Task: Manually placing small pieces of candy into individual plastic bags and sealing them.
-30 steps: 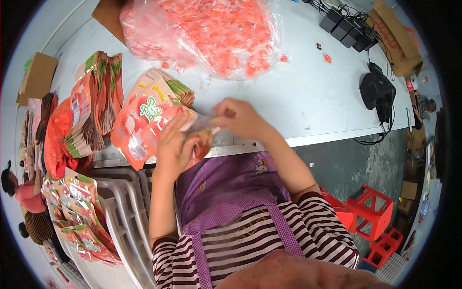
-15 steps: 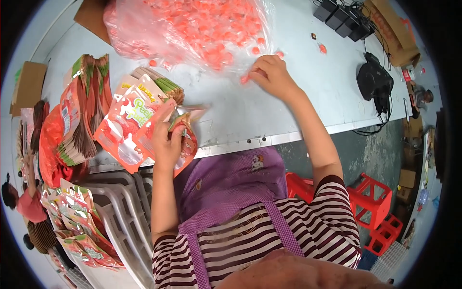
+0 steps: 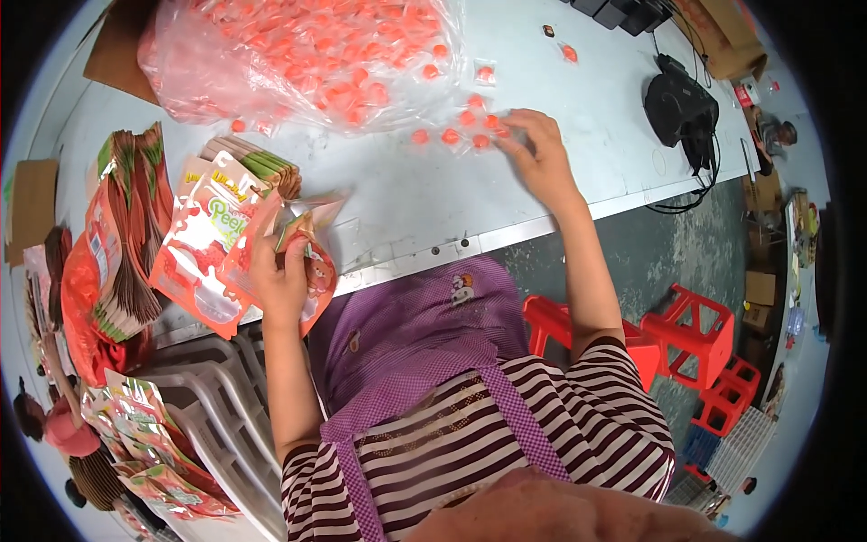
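My left hand (image 3: 282, 275) is closed on a red-and-pink foil pouch (image 3: 318, 282), its top spread apart, at the table's near edge. Under and beside it lie more printed flat pouches (image 3: 200, 248). My right hand (image 3: 542, 164) is over the table with thumb and fingers apart, its fingertips beside several small red candies (image 3: 451, 136) in clear wrappers. Whether a fingertip touches one of them I cannot tell. Just beyond is a large clear plastic bag (image 3: 298, 63) full of the same wrapped candies.
Bundled pouches (image 3: 131, 235) stand at the left by a red plastic bag (image 3: 83, 312). Filled pouches (image 3: 167, 452) lie by grey plastic crates (image 3: 221, 397) below. A black device with cables (image 3: 682, 104) sits at the right; red stools (image 3: 691, 334) stand on the floor. Other people are at far left.
Several loose wrapped candies now lie spread out between the big bag and my right hand, whose fingers have parted. My left hand keeps its hold on the pouch. The whole view has shifted slightly.
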{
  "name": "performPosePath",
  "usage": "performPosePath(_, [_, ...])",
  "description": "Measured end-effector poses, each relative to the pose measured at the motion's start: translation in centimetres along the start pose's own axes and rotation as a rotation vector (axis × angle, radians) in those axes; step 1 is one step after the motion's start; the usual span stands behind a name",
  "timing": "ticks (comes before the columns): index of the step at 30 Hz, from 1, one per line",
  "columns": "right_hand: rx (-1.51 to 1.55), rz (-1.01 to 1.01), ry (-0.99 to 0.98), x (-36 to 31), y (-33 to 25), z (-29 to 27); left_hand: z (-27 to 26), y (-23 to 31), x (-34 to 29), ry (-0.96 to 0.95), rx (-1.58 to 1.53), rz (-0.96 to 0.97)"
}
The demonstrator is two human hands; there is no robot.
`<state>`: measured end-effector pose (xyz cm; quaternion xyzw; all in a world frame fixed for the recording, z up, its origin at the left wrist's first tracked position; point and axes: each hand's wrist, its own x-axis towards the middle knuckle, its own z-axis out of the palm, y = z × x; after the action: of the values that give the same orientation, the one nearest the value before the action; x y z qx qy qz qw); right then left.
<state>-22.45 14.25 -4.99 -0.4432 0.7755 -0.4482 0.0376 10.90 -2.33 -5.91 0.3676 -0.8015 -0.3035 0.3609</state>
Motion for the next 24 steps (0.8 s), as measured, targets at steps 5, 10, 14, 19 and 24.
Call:
performPosePath(5, [-0.364,-0.246,-0.134,0.7,-0.4,0.6,-0.1,0.5,0.2,0.016,0.014,0.069])
performPosePath(10, [-0.285,-0.121,-0.175,0.8,-0.7,0.3,-0.2,-0.4,-0.1,-0.012,-0.003,0.027])
performPosePath(14, [-0.294,-0.235,-0.071,1.8,-1.7,1.0,-0.2,0.1,0.1,-0.006,0.0,0.019])
performPosePath(19, [-0.408,-0.318,-0.188,3.3,-2.4,2.8,-0.3,0.5,0.2,-0.004,0.032,0.051])
performPosePath(24, [-0.467,-0.357,-0.241,3.5,-1.8,3.7,0.0,0.9,0.4,0.012,0.003,0.08])
